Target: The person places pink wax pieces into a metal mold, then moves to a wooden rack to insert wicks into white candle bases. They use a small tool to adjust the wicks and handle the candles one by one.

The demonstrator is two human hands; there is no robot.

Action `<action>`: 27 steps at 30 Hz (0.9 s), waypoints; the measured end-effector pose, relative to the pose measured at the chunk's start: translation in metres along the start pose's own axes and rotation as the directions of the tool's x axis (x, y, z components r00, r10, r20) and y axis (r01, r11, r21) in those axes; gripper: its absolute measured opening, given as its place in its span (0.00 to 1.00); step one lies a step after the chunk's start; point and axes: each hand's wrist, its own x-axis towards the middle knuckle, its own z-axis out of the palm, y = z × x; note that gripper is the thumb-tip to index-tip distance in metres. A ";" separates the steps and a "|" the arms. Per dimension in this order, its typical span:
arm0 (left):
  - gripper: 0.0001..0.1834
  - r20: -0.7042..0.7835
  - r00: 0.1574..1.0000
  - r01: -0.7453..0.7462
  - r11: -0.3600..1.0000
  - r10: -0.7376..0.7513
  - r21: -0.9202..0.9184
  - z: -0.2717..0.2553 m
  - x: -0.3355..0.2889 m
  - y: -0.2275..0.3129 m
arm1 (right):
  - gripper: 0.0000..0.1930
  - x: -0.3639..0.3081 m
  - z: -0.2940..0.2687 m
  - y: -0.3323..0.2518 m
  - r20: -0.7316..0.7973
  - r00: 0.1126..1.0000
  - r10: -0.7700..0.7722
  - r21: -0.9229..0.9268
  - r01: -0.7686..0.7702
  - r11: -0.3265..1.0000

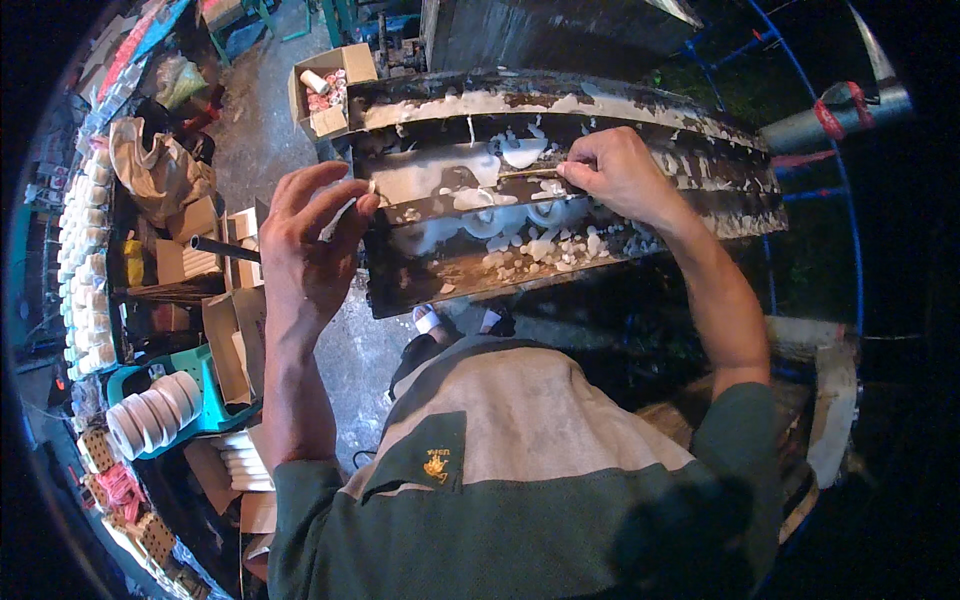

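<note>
My right hand (622, 175) is closed in a pinch on the end of a thin stick (528, 174), which points left across the bench. Toward the left end of the bench, my left hand (312, 222) has its thumb and index finger nearly together. A tiny whitish bit shows at those fingertips, too small to name; the other fingers are curled. Below both hands lies a long, dark, stepped wooden bench (470, 280), caked with white wax-like drips and patches. Loose white flakes (545, 250) are scattered along its near ledge.
Beyond the bench's left end stands a cardboard box (358, 62) of small items. At left are a dark pipe (225, 249), an open carton (237, 340), white rods (243, 462), a teal stool (206, 385) bearing white discs (152, 415), and rows of white cylinders (88, 260). Blue rails (852, 240) rise at right.
</note>
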 end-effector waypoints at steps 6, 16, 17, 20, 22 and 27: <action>0.10 0.020 1.000 0.008 1.000 -0.008 0.017 0.009 0.009 0.008 | 0.13 0.019 0.007 -0.006 0.096 0.990 -0.107 0.134 0.094 0.986; 0.11 0.039 0.998 0.041 0.999 -0.042 0.034 0.007 0.006 0.015 | 0.11 0.014 -0.010 0.009 0.031 0.999 -0.027 0.376 0.013 0.927; 0.11 0.036 0.998 0.044 0.998 -0.045 0.044 0.007 0.003 0.014 | 0.12 0.011 -0.011 0.008 0.061 0.995 -0.080 0.328 0.056 0.943; 0.11 0.034 0.998 0.051 0.997 -0.052 0.052 0.007 -0.001 0.013 | 0.09 0.005 -0.011 0.016 0.129 0.958 -0.256 0.188 0.230 0.955; 0.11 0.039 0.998 0.051 0.998 -0.053 0.048 0.007 -0.001 0.012 | 0.08 0.002 -0.015 0.017 0.109 0.958 -0.266 0.022 0.265 0.964; 0.10 0.068 0.998 -0.013 0.999 0.010 0.047 0.008 0.007 0.016 | 0.09 -0.016 -0.028 0.021 0.016 0.968 -0.252 -0.067 0.253 0.965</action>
